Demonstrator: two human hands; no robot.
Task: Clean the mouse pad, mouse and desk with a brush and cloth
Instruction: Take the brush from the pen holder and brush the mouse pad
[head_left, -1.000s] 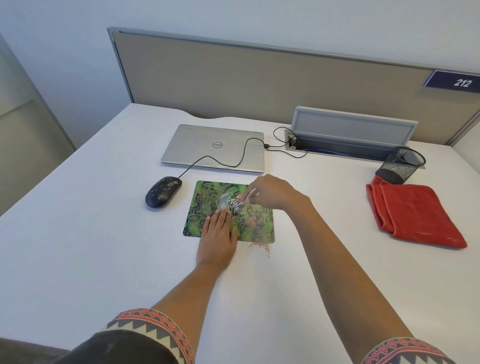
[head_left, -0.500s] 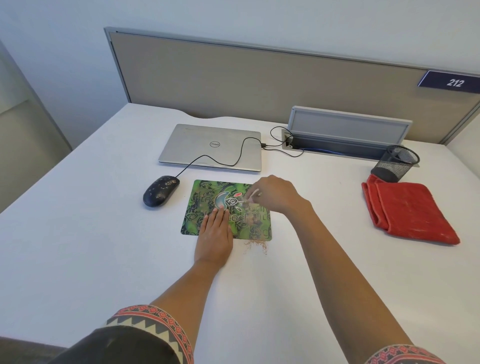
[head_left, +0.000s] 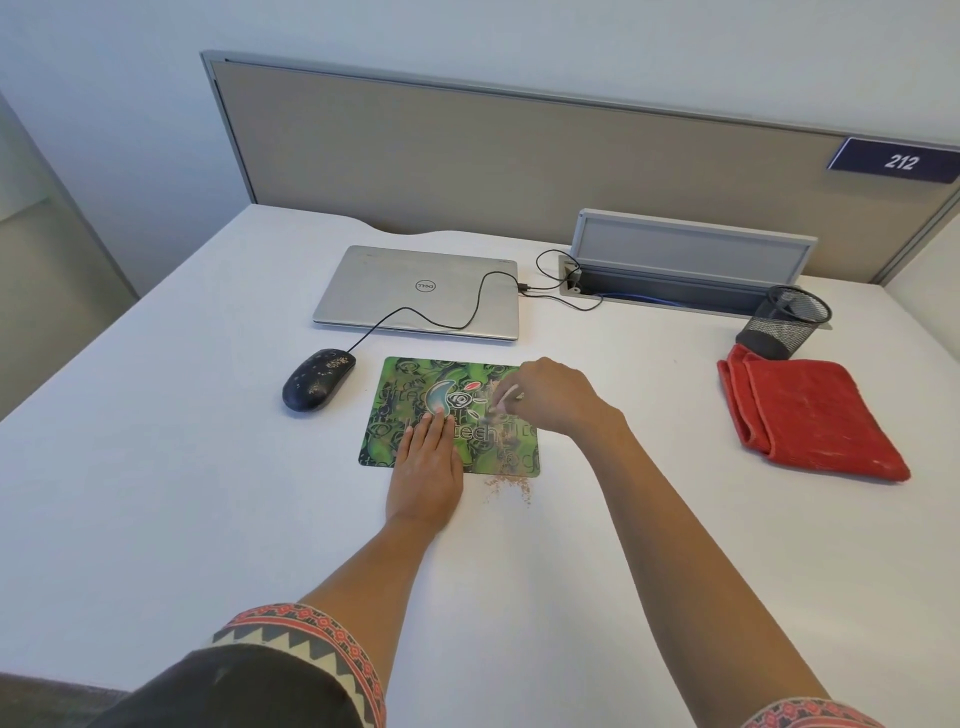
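Pinching a slim pale brush (head_left: 505, 398) between curled fingertips, the right hand (head_left: 553, 397) keeps its grip closed on the handle, knuckles up, over the right half of the mouse pad (head_left: 402, 387). The brush is blurred. Its long axis slants, with the handle end up and to the right inside the hand and the working end down and to the left on the pad's printed face. The wrist bends leftward from a forearm that runs back to the lower right. The left hand (head_left: 428, 465) lies flat and holds nothing, fingers straight and together, pointing away from the person. Its fingertips press the pad's near middle and its heel rests on the desk (head_left: 156, 493).

The pad lies long side left to right, just in front of a closed silver laptop (head_left: 415, 291). Brownish crumbs (head_left: 509, 486) sit on the desk just off the pad's near right corner. The black mouse (head_left: 318, 379), speckled with dirt, lies just left of the pad. The folded red cloth (head_left: 810, 415) lies well apart to the right, beside a black mesh cup (head_left: 787, 319).
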